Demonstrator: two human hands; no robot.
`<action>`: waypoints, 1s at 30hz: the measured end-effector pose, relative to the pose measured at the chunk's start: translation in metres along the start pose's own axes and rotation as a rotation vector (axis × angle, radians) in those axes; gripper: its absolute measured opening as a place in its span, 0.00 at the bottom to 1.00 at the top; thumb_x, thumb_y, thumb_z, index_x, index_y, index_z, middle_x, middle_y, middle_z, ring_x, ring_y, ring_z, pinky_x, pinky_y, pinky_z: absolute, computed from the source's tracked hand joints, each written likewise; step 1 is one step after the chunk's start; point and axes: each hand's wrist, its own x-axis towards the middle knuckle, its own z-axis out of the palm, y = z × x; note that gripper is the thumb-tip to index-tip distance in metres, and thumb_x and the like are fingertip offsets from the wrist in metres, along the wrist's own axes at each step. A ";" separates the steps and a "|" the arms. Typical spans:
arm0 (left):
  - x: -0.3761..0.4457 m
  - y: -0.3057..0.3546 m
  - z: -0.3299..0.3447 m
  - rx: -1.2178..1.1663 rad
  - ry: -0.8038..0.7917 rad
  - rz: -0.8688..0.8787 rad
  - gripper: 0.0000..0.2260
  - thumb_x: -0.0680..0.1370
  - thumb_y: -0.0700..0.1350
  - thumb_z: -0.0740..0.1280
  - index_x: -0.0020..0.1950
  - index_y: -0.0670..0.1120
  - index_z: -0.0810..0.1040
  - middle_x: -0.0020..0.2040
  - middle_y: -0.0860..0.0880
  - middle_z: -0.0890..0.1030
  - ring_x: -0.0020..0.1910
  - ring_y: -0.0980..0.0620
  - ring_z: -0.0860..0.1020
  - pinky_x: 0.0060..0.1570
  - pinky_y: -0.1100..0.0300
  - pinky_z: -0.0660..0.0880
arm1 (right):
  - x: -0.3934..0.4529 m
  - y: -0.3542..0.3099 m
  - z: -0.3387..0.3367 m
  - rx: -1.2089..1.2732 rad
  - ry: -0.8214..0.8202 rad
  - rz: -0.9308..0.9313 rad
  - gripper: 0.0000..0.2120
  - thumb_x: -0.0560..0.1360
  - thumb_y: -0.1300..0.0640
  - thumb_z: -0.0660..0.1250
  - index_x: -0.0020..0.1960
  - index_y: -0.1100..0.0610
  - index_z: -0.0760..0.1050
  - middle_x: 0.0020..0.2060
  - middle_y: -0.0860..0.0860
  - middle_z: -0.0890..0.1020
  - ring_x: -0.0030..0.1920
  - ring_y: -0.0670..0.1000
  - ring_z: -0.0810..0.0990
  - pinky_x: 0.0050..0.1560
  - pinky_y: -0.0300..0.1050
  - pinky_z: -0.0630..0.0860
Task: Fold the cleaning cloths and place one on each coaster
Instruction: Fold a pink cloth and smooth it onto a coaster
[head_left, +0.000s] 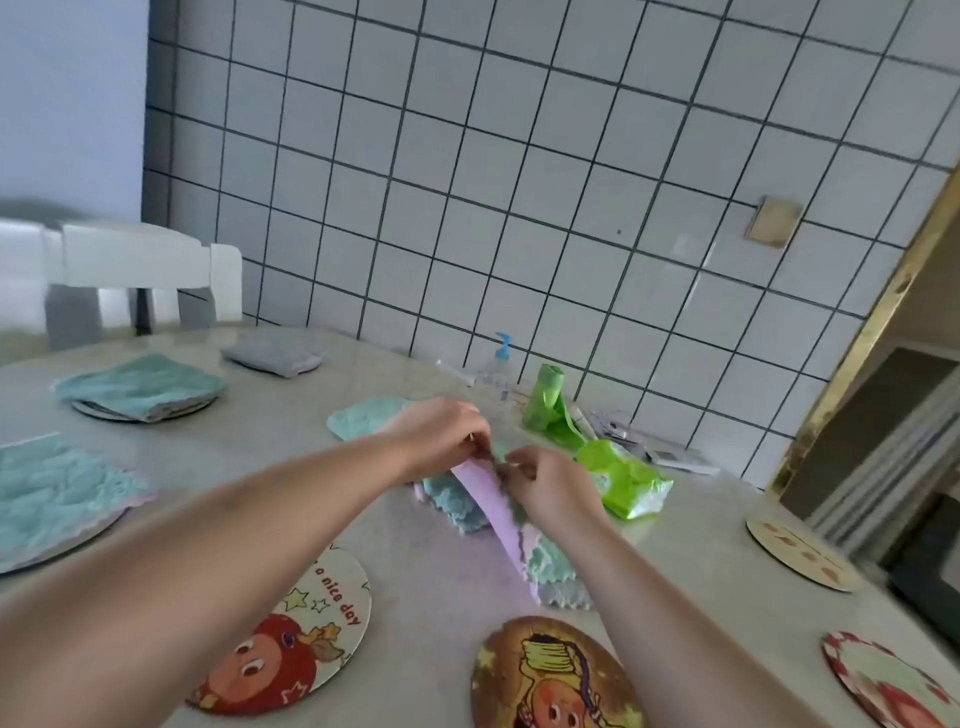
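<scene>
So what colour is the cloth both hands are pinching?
Pink cloth, teal on its other face; head view.

The lifted cloth (493, 514) is pink on one face, pale teal on the other. Far left, a teal cloth (140, 387) and a grey cloth (272, 353). The near coaster (291, 639) shows a red cartoon face with yellow stars. Green packet (623, 478) right; wall tiles (519, 182) white, dark-grouted.

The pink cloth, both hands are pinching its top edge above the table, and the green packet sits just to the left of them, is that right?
Not quite. The head view shows the green packet to the right of the hands, not the left. The rest holds: the left hand and right hand pinch the top edge of the pink cloth above the table.
</scene>
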 end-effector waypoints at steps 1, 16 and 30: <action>0.004 0.000 0.000 -0.003 -0.002 0.007 0.10 0.75 0.41 0.61 0.49 0.50 0.81 0.50 0.51 0.79 0.48 0.51 0.77 0.42 0.61 0.70 | 0.004 -0.002 0.000 -0.015 0.004 -0.005 0.14 0.74 0.48 0.61 0.58 0.47 0.77 0.54 0.51 0.82 0.55 0.55 0.79 0.53 0.48 0.76; 0.083 -0.035 -0.005 0.181 -0.085 -0.029 0.08 0.76 0.49 0.63 0.48 0.45 0.77 0.48 0.49 0.79 0.49 0.46 0.76 0.50 0.51 0.74 | 0.099 0.012 -0.055 0.010 0.107 0.011 0.06 0.71 0.57 0.63 0.43 0.49 0.77 0.46 0.50 0.83 0.49 0.55 0.79 0.47 0.46 0.76; 0.122 -0.062 -0.047 -0.003 0.379 -0.245 0.04 0.77 0.48 0.58 0.45 0.52 0.71 0.44 0.49 0.77 0.42 0.45 0.74 0.39 0.55 0.71 | 0.120 0.046 -0.090 -0.317 0.386 -0.062 0.12 0.76 0.62 0.53 0.57 0.58 0.70 0.51 0.58 0.78 0.49 0.61 0.76 0.41 0.48 0.67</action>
